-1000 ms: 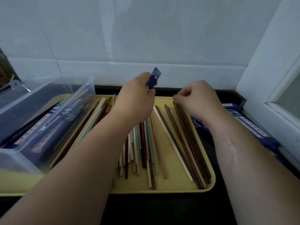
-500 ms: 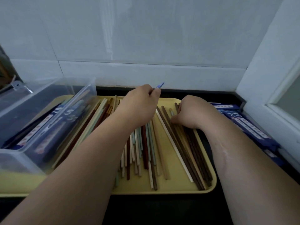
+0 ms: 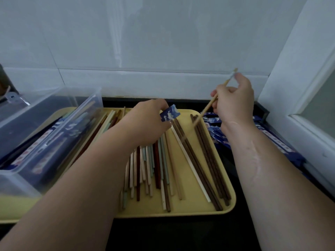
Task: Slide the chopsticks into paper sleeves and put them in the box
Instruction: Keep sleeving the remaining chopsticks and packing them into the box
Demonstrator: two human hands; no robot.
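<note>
Right hand (image 3: 233, 102) grips a light wooden chopstick (image 3: 206, 109), lifted. Its long axis is diagonal: top end up-right toward the wall, lower tip down-left over the yellow tray (image 3: 208, 205). Left hand (image 3: 150, 122) pinches a blue paper sleeve (image 3: 170, 115), open end facing right. Loose chopsticks (image 3: 155, 165) lie lengthwise on the tray. Clear box (image 3: 59, 124) at left holds sleeved pairs.

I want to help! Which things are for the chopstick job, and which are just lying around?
For the job: blue paper sleeve in left hand, light chopstick in right hand, loose chopsticks on yellow tray, spare sleeves, clear plastic box.
Just there: window frame, unclear dark object at far left.
</note>
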